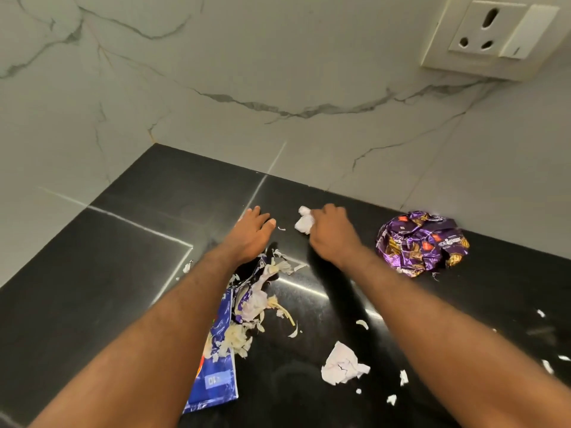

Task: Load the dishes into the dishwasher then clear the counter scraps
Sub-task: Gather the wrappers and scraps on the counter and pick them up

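Observation:
Scraps lie scattered on a black stone counter (pixel 102 273). My right hand (pixel 332 231) is closed around a crumpled white paper (pixel 304 222) near the back of the counter. My left hand (pixel 251 233) rests flat beside it, fingers spread, holding nothing. Under my left forearm lies a blue wrapper (pixel 216 366) with pale vegetable peels (pixel 244 329) heaped on and around it. A crumpled purple wrapper (pixel 420 242) sits to the right of my right hand. Another crumpled white paper (pixel 341 364) lies near the front, between my forearms.
Small white bits (pixel 548 364) dot the counter at the right. A marble-look wall (pixel 278 72) rises behind and to the left of the counter. A wall socket with a switch (pixel 491 35) is mounted at the upper right.

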